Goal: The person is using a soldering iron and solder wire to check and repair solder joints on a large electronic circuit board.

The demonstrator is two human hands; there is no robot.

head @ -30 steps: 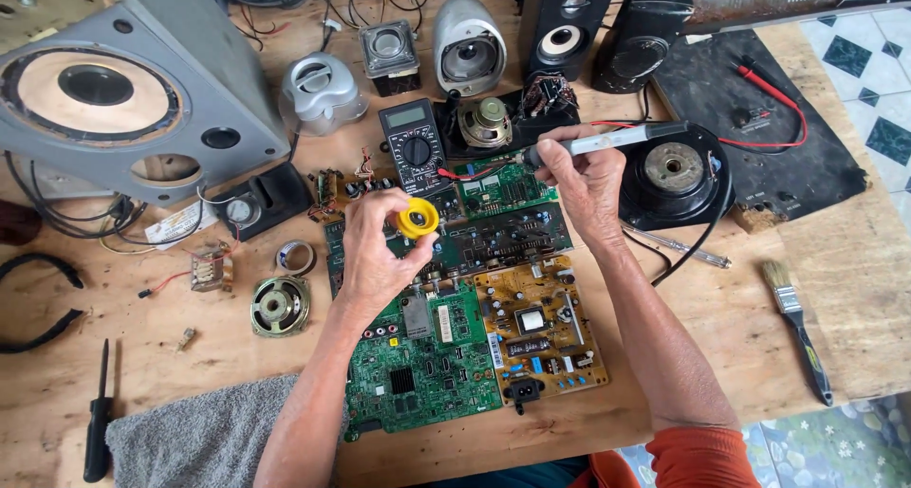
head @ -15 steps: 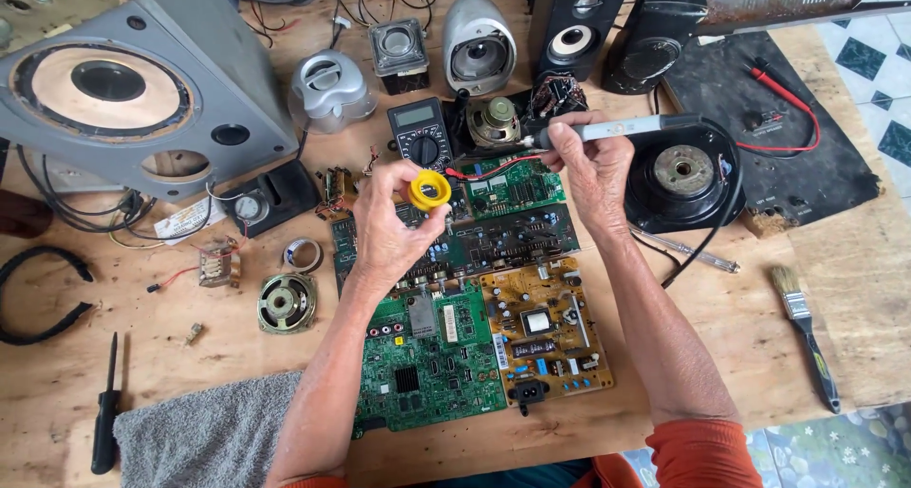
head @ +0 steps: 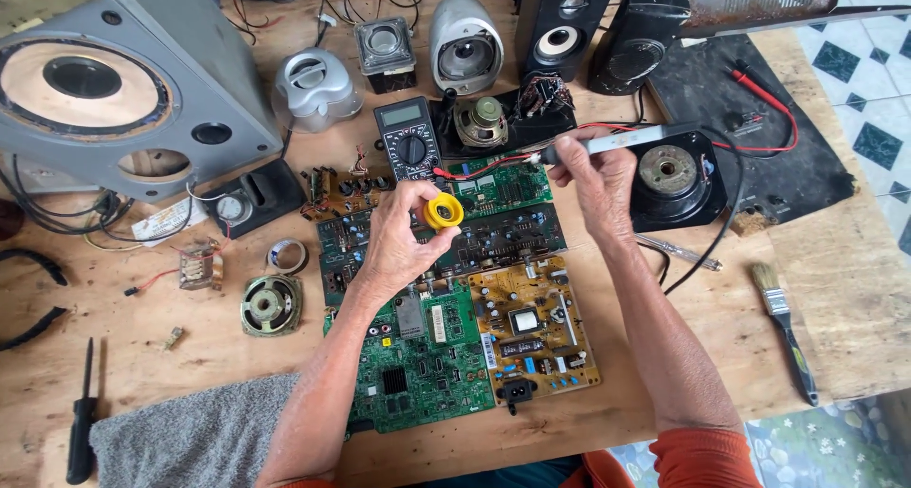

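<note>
**Solder spool and iron held over the boards**

Your left hand (head: 399,246) holds a small yellow spool (head: 443,212) pinched in its fingers, raised just above the dark green circuit board (head: 493,237) at the middle of the wooden counter (head: 854,298). Your right hand (head: 598,180) is closed around a grey soldering iron (head: 622,142), its tip pointing left toward the spool, with the 2 nearly meeting above the upper boards. Judging by this, both tools are in hand and brought together, but neither touches a board yet, so any joint work appears still to come. 4 boards lie side by side under your hands: the green main board (head: 418,355) and the tan power board (head: 531,331) sit nearest you. Room is tight behind, where a multimeter (head: 408,147) and a bare speaker driver (head: 481,123) crowd the far edge. More open wood lies to your right, around the paintbrush (head: 783,327), and to your left near the small round speaker (head: 269,304).
</note>
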